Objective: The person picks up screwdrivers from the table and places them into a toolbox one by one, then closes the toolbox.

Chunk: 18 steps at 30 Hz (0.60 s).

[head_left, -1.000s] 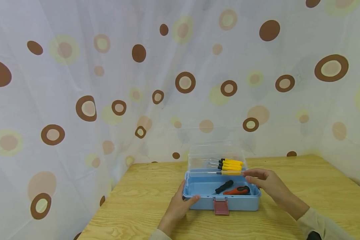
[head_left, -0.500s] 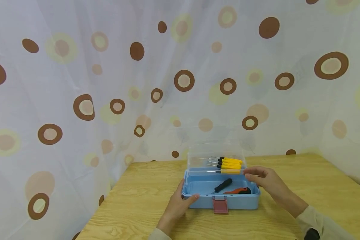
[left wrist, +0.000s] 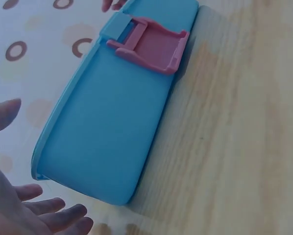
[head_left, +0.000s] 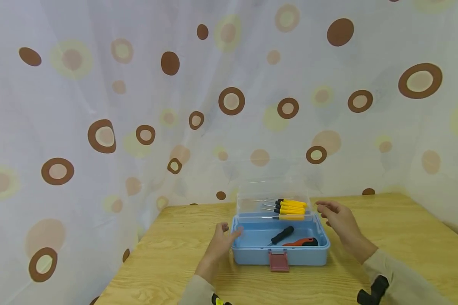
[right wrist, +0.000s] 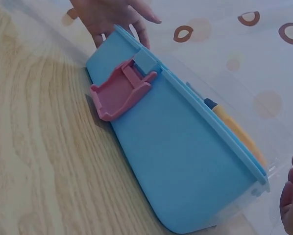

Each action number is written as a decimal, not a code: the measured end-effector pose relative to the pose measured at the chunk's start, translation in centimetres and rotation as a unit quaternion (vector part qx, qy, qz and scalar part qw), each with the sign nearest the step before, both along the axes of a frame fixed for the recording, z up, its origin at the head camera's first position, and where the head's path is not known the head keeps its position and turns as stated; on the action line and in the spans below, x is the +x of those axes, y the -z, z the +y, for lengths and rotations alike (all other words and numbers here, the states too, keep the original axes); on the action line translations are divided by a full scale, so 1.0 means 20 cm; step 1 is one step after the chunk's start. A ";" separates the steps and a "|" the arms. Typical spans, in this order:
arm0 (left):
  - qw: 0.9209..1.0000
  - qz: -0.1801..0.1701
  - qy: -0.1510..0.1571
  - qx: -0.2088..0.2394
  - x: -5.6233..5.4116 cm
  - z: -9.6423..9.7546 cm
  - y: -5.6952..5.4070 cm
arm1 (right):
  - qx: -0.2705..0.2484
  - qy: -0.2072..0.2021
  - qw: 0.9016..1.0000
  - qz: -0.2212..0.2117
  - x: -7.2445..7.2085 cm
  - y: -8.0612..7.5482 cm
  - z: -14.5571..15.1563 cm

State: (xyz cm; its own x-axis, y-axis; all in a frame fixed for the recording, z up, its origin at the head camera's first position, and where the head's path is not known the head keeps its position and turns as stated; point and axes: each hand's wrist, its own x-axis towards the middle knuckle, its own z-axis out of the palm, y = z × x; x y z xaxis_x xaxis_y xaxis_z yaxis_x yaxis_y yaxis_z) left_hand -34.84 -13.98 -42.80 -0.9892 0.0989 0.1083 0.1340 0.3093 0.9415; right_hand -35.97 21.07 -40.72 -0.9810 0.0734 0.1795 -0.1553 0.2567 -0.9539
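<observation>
A light blue toolbox (head_left: 305, 256) with a pink latch (head_left: 279, 262) sits on the table, its clear lid (head_left: 252, 192) tilted back. Several yellow-handled screwdrivers (head_left: 293, 210) lie side by side at the back, in the clear plastic part. Inside the blue base are a black-handled screwdriver (head_left: 283, 235) and a red-and-black tool handle (head_left: 304, 242), half hidden by the front wall. My left hand (head_left: 218, 245) is beside the box's left end, fingers spread, holding nothing. Off the right rear corner, my right hand (head_left: 341, 221) hovers with loosely bent fingers, apart from the box.
The wood-grain table (head_left: 175, 262) stretches to both sides of the box. Behind and to the left hangs a white curtain (head_left: 198, 80) with brown and beige dots.
My left hand has let go of the box's left end and drawn off to the left. The right hand has come away from the clear part, rising slightly to the right.
</observation>
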 end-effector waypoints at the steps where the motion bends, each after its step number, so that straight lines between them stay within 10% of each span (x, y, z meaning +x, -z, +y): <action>1: 1.000 -0.005 -0.009 0.009 -0.02 0.01 -0.01 | 0.003 0.013 1.000 0.002 -0.01 0.00 0.00; 18: 0.990 -0.054 -0.029 0.124 -0.38 0.08 -0.01 | -0.058 -0.053 0.991 -0.106 -0.26 -0.01 0.10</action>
State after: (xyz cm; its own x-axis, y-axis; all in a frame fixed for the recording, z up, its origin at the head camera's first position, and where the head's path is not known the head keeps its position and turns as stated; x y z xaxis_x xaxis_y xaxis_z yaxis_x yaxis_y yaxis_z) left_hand -42.37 -12.29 -42.55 -0.9995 0.0259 0.0159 0.0178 0.0719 0.9973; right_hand -41.20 23.03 -40.42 -0.9991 -0.0241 -0.0360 0.0323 0.1365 -0.9901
